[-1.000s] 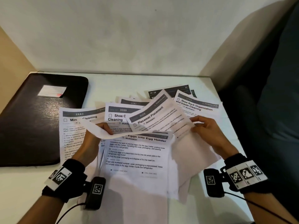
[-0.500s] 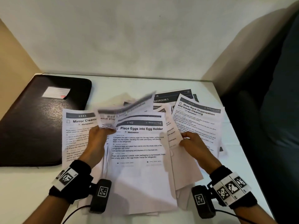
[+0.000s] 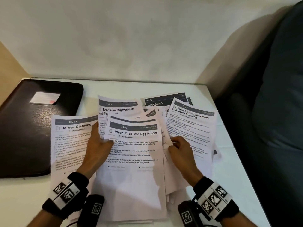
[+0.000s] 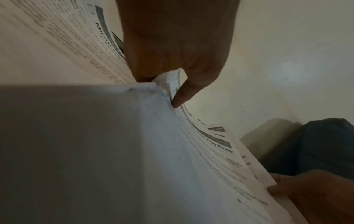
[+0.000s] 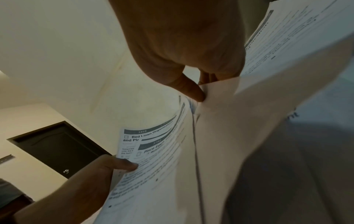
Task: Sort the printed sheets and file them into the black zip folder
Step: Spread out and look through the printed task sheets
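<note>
Pinching the egg holder sheet [image 3: 132, 154] edges, left hand [image 3: 96, 149], right hand [image 3: 182, 153].

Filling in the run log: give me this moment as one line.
stage: sorting | left hand: pinches Egg Holder sheet | right hand: pinches sheets' right edge | black zip folder: closed, far left

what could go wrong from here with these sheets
1. The left hand and right hand pinch only the side edges of the Place Eggs sheet stack, so loose sheets may slip or crease.
2. The Shoe Rack sheet lies near the table's right edge and could slide off.
3. The black zip folder looks shut.
</note>
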